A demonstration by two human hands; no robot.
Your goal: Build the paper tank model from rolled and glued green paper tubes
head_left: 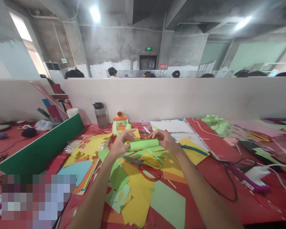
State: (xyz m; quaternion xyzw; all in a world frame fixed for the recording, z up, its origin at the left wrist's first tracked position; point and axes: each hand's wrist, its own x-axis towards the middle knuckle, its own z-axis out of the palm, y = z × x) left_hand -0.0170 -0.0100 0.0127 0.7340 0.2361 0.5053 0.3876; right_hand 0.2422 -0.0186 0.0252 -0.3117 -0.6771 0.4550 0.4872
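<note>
A green paper roll (145,144) lies level between my two hands, above the scattered paper. My left hand (122,143) grips its left end, thumb against the paper and the other fingers curved above. At the right end, my right hand (165,140) has its fingers closed on the roll. Just below sit scissors (151,161) with yellow and red handles, their blades toward the left. Beyond my left hand stands a small orange and light-green paper model (119,123) with a round red piece on top.
Cut yellow paper (135,194) and a pale green sheet (168,203) cover the near table. A dark bottle (100,115) stands by the white partition (157,98). A green divider (45,143) is at left; a purple power strip (248,179) with cables lies at right.
</note>
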